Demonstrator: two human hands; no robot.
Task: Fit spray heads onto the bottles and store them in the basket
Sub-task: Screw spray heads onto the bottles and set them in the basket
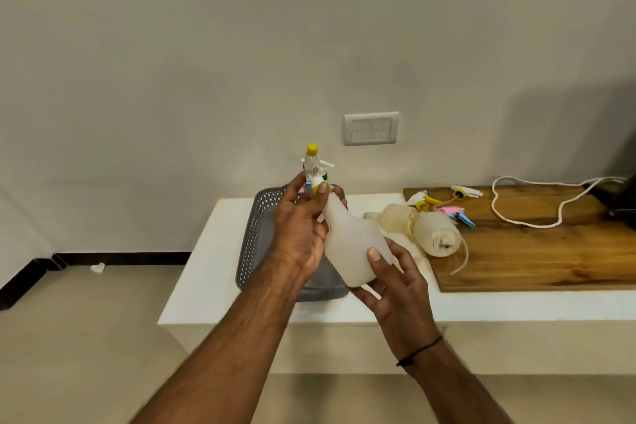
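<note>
While the left hand (303, 227) grips the neck of a translucent white bottle (354, 244), its thumb and fingers (322, 190) are curled around the collar of the spray head (315, 165) that sits on top of this bottle. The spray head is white with a yellow nozzle cap, and it points upward, a little to the left. The right hand (395, 289) supports the base of the same bottle from below; its thumb presses on the side of the bottle and the other fingers are spread under the bottom. A thin dark band is on the right wrist.

The bottle is held tilted in the air above the grey basket (261, 217), which stands on the white surface (206, 268) behind the hands. What lies inside the basket I cannot tell, because the hands cover most of it.

To the right of the basket, two more bottles (437, 234) lie on their sides, partly on the white surface and partly on a wooden board (533, 251). Near their necks lie loose spray heads (426, 200) in white, yellow, pink and blue colours, and one more white head (466, 192) lies further back on the board. A white cord (509, 217) lies in loops on the board. On the wall behind there is a white switch plate (371, 128).
</note>
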